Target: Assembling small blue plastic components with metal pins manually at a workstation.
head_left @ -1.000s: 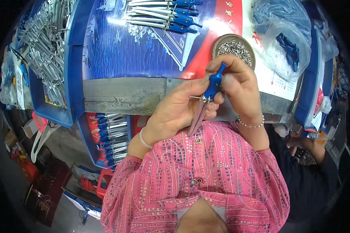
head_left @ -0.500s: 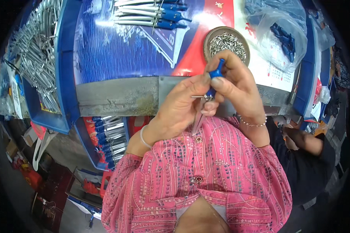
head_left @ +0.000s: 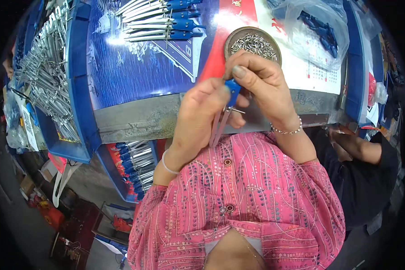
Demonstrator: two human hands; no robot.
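While both hands stay bunched together just below the round metal dish point(head_left: 253, 42) of small pins, I see that the work has crept up toward that dish since a second ago. My right hand point(head_left: 261, 85) is closed, its fingertips pinching the blue head of the compass point(head_left: 227, 105), and it now sits almost against the dish's near rim. My left hand point(head_left: 202, 114) is wrapped shut around the same compass from the side, so the two pale legs hang down toward my pink shirt, where before they showed further out from the palm. A thin pin sticks out sideways just under the blue head. I judge this as fitting work on the hinge end, carried on close to the dish. Left of the dish lies a row of finished compasses point(head_left: 159, 20) on the blue bench point(head_left: 135, 76); right of it sits a clear bag of blue parts point(head_left: 319, 31).
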